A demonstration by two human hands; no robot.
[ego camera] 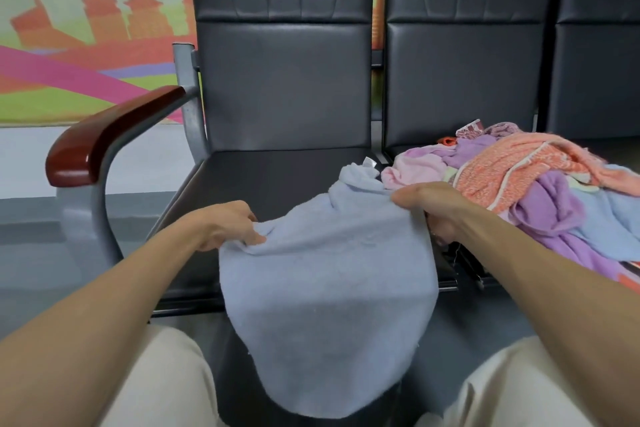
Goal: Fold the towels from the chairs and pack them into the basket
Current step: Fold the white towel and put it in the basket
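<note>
Head view. The left hand [232, 224] pinches the upper left edge of a pale blue towel [329, 295], its fingers curled into bunched cloth. The right hand [431, 210] grips the upper right edge, thumb lying along the top and fingers curled beneath the fabric. Both hands hold the towel up, well apart from each other, above the front edge of the left chair seat [263, 177]. The towel hangs from them in a broad rounded sheet that drops past the seat edge and ends between the person's knees, which are clad in cream trousers [162, 388]. One upper corner of the towel trails back onto the seat, toward the neighbouring chair.

On the right chair seat [595, 146], just beside the right hand, lies a loose pile of towels [526, 180]: pink, lilac, orange-and-white patterned and light blue pieces, crumpled and overlapping, some spilling over the front edge. The chairs are dark, padded and joined in a row. A wooden armrest [104, 139] on a grey metal frame stands at the left end. Behind it is a coloured wall mural [69, 45].
</note>
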